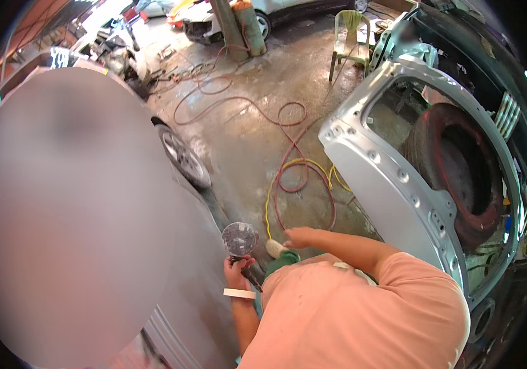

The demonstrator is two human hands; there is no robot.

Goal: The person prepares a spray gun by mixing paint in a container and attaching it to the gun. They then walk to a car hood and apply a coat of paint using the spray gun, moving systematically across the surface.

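My left hand [237, 265] is closed around the dark handle of a round disc sander [240, 238]. Its worn, dusty grey pad faces up, close to the side of a grey car body [195, 270]. A cream ring like a roll of masking tape [239, 293] circles my left wrist. My right arm bends across in front of my waist. The right hand [300, 237] hovers near my lap with its fingers curled, and whatever they may hold is hidden. Past it shows a light-coloured shoe [275, 248] on the floor.
A large blur covers much of the car at left; its wheel [184, 157] shows. Red hose [257, 101] and yellow hose [267, 209] coil across the wet floor. At right stand a silver car door frame [386, 166] and a tire [426, 141]. A chair [351, 46] stands farther back.
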